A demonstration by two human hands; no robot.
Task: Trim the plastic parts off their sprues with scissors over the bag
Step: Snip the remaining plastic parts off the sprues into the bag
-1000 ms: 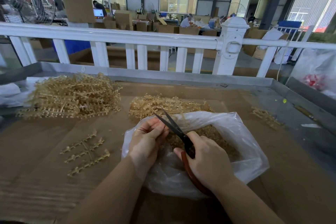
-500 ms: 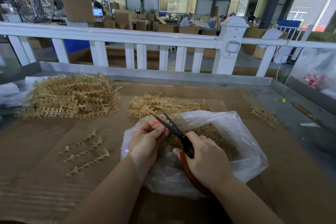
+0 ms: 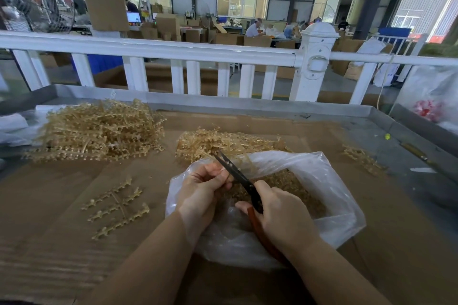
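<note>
Right hand [image 3: 285, 215]: fingers curled round the red-brown handles of the scissors [image 3: 244, 179], dark blades pointing up and left, nearly closed as far as can be told. Left hand [image 3: 202, 189]: fingers and thumb curled, pinching a pale sprue [image 3: 244, 160] just beside the blades (the piece is thin and blurred, and its shape cannot be made out). Both hands sit over the open mouth of the bag [image 3: 329, 195], clear plastic, lying on the cardboard [image 3: 62, 242] that covers the table. Bag contents: a heap of small tan cut parts [image 3: 292, 188], right of the scissors. Behind the bag, touching its far edge: a middle pile [image 3: 223, 141] of tan sprues. Far left, well apart from the bag: a larger pile [image 3: 99, 131] of the same. Left of the bag, on bare cardboard: one flat sprue frame [image 3: 116, 208] with several toothed branches, lying alone. Right, near the table's metal rim [image 3: 386, 119]: a small cluster [image 3: 361, 158] of sprues. Far edge: white fence [image 3: 314, 57] with post and rails. Beyond it, a workshop with cardboard boxes [image 3: 168, 27] and seated workers [image 3: 254, 28], indistinct.
</note>
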